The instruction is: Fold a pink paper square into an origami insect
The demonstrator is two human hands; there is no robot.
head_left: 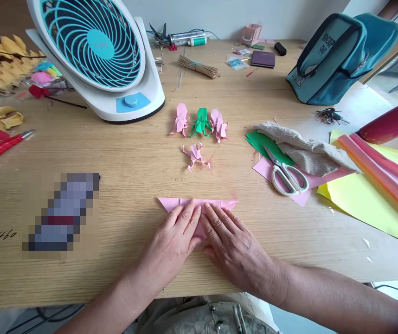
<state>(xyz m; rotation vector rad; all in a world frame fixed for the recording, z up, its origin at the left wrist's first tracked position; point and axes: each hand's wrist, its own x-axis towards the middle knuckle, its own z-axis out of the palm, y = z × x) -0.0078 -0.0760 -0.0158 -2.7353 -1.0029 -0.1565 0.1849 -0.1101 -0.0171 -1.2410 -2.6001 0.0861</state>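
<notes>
Pressing down on a folded pink sheet (200, 229), both bare hands lie flat on it in the head view, the left hand (174, 234) on its left part and the right hand (234, 241) on its right. The fingers of each are stretched out and nearly side by side, pinching nothing that shows; whether either thumb reaches under the paper, I cannot tell. The sheet rests on the wooden table (122, 185) near its front edge, its long straight side facing away from the person (two pointed corners stick out past the hands). Beyond it sits a small pink paper figure (195, 155), and behind that a green figure (202, 123) between two more pink ones. White-handled scissors (289, 180) lie to the right, on pink and green paper (259, 144).
</notes>
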